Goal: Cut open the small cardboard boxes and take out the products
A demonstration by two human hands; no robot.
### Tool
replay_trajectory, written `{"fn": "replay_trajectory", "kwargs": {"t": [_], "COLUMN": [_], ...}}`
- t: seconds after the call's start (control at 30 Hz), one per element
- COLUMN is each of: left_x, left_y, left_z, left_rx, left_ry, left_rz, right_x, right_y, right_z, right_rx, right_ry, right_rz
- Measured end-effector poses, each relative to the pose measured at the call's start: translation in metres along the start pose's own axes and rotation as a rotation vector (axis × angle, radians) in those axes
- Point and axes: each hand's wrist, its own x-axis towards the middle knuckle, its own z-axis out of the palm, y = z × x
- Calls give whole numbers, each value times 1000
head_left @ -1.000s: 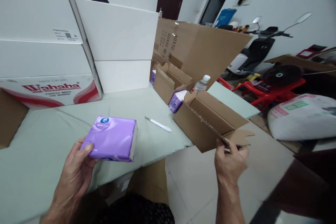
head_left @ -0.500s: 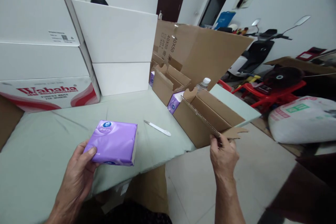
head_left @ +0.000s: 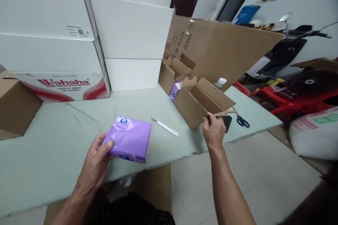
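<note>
My left hand [head_left: 99, 154] grips a purple tissue pack [head_left: 129, 139] by its left end, thumb on top, held above the table. My right hand [head_left: 214, 130] pinches the near edge of an open brown cardboard box [head_left: 188, 109], whose flaps stand up. Between the two hands a white-handled craft knife [head_left: 166, 127] lies on the table. Another purple tissue pack [head_left: 175, 91] shows behind the held box, and a second open cardboard box [head_left: 167, 77] stands farther back.
White cartons [head_left: 132, 35] and a Wahaba-style printed carton [head_left: 63, 86] are stacked at the table's back left. A brown carton [head_left: 16, 109] sits at far left. Scissors [head_left: 242, 121], a dark flat object [head_left: 227, 123] and a bottle [head_left: 220, 83] are on the table's right part [head_left: 261, 121].
My right hand has pulled the open box leftward and away from the table's front edge, uncovering the scissors. The view has turned right; my left hand still holds the tissue pack.
</note>
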Motion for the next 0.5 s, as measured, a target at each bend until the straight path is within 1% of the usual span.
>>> {"fn": "replay_trajectory", "kwargs": {"t": [0.1,0.23,0.37,0.5], "left_x": [-1,-1,-1,0], "left_y": [1,4,7,10], "left_z": [-1,-2,0,2], "left_rx": [8,1,-1,8], "left_ry": [6,18,44,60], "left_rz": [9,26,15,40], "right_x": [19,47,72,88], "right_y": [-13,-25,-37,-48], "right_z": [20,44,63,78], "right_rx": [-10,-18,-35,-55], "right_ry": [-65,-107,-139,-164], "right_rz": [-10,-15,-12,-18]}}
